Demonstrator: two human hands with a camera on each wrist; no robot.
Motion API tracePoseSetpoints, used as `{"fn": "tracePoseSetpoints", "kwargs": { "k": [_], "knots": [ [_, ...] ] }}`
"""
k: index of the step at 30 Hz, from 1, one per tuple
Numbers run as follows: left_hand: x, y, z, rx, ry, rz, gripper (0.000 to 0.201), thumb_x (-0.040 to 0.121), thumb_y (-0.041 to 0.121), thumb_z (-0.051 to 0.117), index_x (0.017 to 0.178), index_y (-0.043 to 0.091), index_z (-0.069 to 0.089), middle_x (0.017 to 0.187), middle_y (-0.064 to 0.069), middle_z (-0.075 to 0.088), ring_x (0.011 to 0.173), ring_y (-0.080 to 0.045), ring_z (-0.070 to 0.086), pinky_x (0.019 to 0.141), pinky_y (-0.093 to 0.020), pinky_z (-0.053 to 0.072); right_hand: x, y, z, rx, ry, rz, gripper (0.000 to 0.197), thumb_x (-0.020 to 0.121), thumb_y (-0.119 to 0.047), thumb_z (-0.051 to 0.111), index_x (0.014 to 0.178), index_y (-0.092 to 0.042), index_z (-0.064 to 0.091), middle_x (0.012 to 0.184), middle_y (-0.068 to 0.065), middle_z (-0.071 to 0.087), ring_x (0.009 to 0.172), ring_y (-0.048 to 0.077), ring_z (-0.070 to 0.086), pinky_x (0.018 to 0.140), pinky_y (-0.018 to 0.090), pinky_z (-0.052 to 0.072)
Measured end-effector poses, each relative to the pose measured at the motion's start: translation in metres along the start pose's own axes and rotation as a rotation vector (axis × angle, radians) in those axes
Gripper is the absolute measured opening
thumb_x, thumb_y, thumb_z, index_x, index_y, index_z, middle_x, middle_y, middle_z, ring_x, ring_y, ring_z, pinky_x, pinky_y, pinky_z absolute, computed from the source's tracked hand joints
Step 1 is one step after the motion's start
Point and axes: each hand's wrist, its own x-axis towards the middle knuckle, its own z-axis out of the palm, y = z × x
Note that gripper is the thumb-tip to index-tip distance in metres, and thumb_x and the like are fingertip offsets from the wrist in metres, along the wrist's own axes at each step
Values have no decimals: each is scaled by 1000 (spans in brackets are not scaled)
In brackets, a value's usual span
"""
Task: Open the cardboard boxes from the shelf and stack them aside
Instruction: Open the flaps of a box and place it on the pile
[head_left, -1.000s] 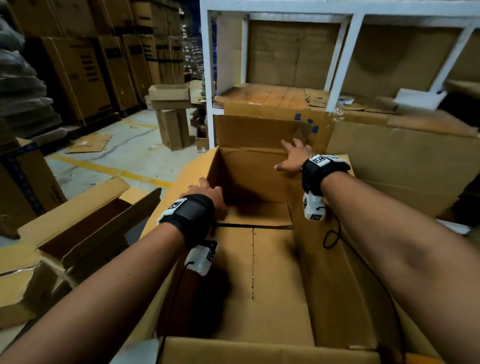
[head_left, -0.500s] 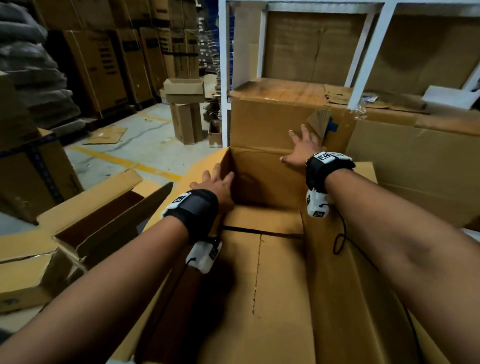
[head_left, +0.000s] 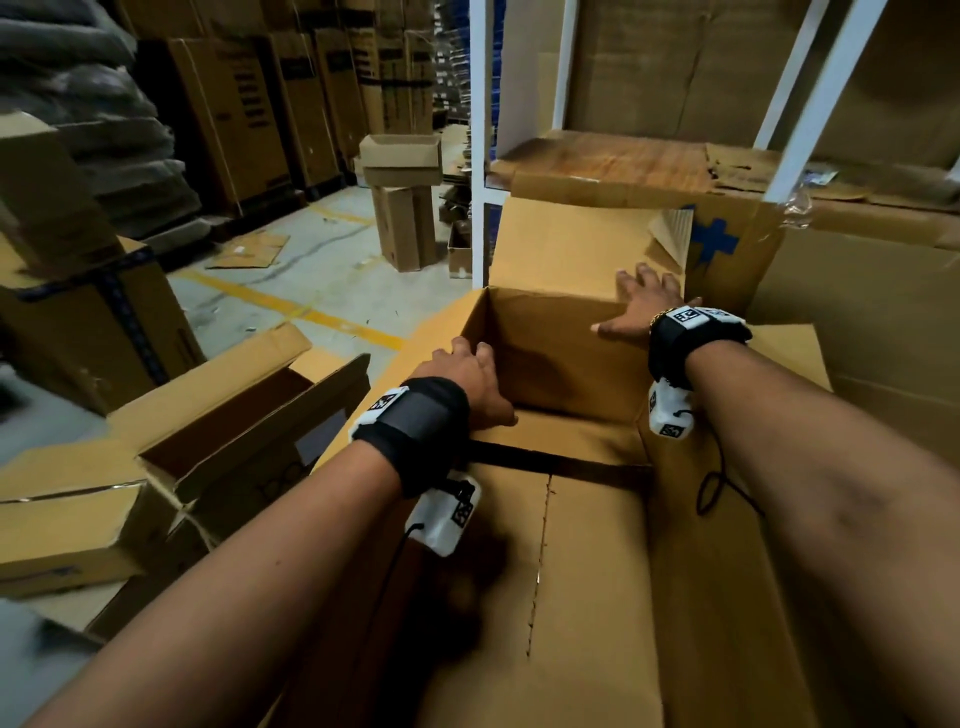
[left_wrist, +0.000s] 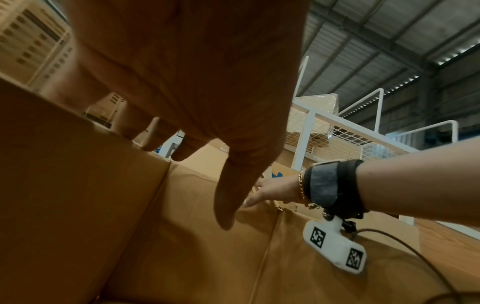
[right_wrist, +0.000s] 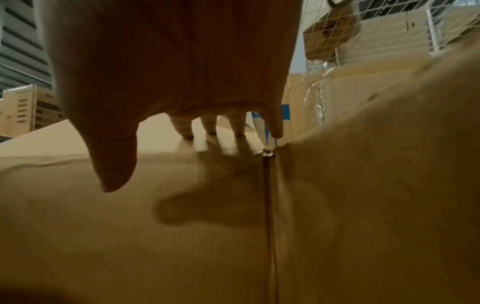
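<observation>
A large open cardboard box (head_left: 587, 545) lies in front of me with its flaps spread. My left hand (head_left: 470, 376) rests on the top edge of the left wall near the far left corner. Its fingers reach over the rim and the thumb hangs inside, as the left wrist view shows for the left hand (left_wrist: 197, 92). My right hand (head_left: 641, 304) presses flat, fingers spread, on the base of the far flap (head_left: 566, 249) at the far right corner. The right wrist view shows the right hand (right_wrist: 176, 72) with its fingertips on that cardboard.
A white shelf frame (head_left: 480, 156) stands right behind the box, with big cartons (head_left: 857, 291) on it. Opened boxes (head_left: 223, 415) lie stacked at my left. A small box stack (head_left: 402, 197) stands on the floor beyond a yellow line (head_left: 291, 306).
My left hand has slid forward along the left wall to the rim near the far corner. My right hand stays spread on the far flap, which stands more upright than half a second ago.
</observation>
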Motion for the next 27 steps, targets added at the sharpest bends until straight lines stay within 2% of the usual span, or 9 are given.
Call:
{"fn": "tracePoseSetpoints", "kwargs": {
  "k": [4,8,11,14,18,20,23,25,27],
  "knots": [
    [-4,-3,1,-23,-12,-5,97,78,63,64,152,23,17,159,-11,12,141,-34,25,104,-49,40,-4,-7,-18,-24,-58,3,103,76,-70,62,156,-27,12,164,2,1,147,40,5,118,51,18],
    [-13,-4,6,-45,-46,-2,101,80,60,64,155,28,6,162,-6,-11,148,-34,-1,114,-58,26,-16,-5,-36,-32,-80,10,115,63,-81,56,155,-28,12,164,1,6,146,38,15,114,52,28],
    [-25,-7,-1,-60,-64,15,97,82,57,64,155,28,7,163,-7,-9,148,-34,1,116,-55,23,-53,-5,-51,-31,-88,19,102,80,-61,65,157,-27,8,164,4,5,147,37,16,116,47,27],
    [-40,-12,-11,-52,-78,28,91,83,57,63,154,27,15,162,-8,1,146,-35,16,114,-50,29,-85,-4,-63,-48,-125,35,96,83,-57,66,156,-25,14,163,7,13,146,33,23,115,43,29],
    [-64,-19,-17,-24,-107,25,85,84,59,61,152,23,25,156,-9,23,139,-32,33,107,-44,37,-142,3,-75,-96,-212,59,77,84,-51,68,147,-18,41,152,6,41,136,28,42,107,37,37],
    [-84,-24,-16,42,-126,43,81,85,58,61,150,20,31,153,-9,32,137,-29,38,106,-40,37,-182,6,-76,-135,-270,54,65,87,-40,68,143,-14,47,147,5,46,131,28,47,102,37,40],
    [-118,-24,-15,136,-126,83,64,90,44,60,143,13,43,145,-9,46,131,-27,46,101,-35,40,-241,19,-74,-66,-399,135,55,92,-21,66,142,-9,47,143,12,49,124,35,53,94,41,47],
    [-136,-26,-17,204,-144,96,46,94,30,59,134,8,54,135,-11,56,123,-27,54,97,-34,43,-268,24,-69,-51,-458,142,54,89,-21,69,138,-8,50,137,14,54,111,34,60,88,41,53],
    [-151,-30,-17,255,-162,100,35,94,17,57,127,4,59,126,-13,60,116,-28,58,92,-33,45,-295,31,-63,-36,-455,126,60,86,-29,72,140,-17,49,130,8,57,106,28,60,90,40,53]
  ]
}}
